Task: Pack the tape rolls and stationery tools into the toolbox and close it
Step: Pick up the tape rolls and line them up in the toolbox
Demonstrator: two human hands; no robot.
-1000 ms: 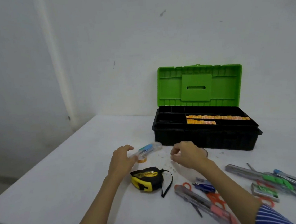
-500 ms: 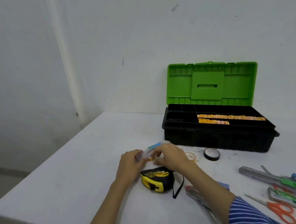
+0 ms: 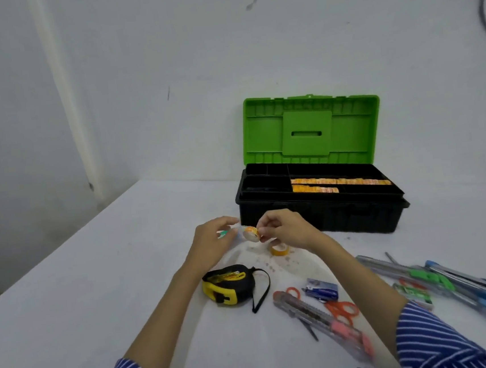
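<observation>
Head view: both hands held a small tape roll (image 3: 251, 233) above the table (image 3: 97, 287), packing barely started.
Left hand (image 3: 211, 240) gripped its clear holder end, right hand (image 3: 285, 230) pinched the roll; next move probably called for carrying it to the open toolbox (image 3: 322, 214) at 1 o'clock, other tools left at 4 o'clock.

Glossy green plastic lid (image 3: 310, 129) on a matt black plastic toolbox (image 3: 322, 214); matt white table (image 3: 97, 287); striped cloth sleeves (image 3: 435, 340)
</observation>
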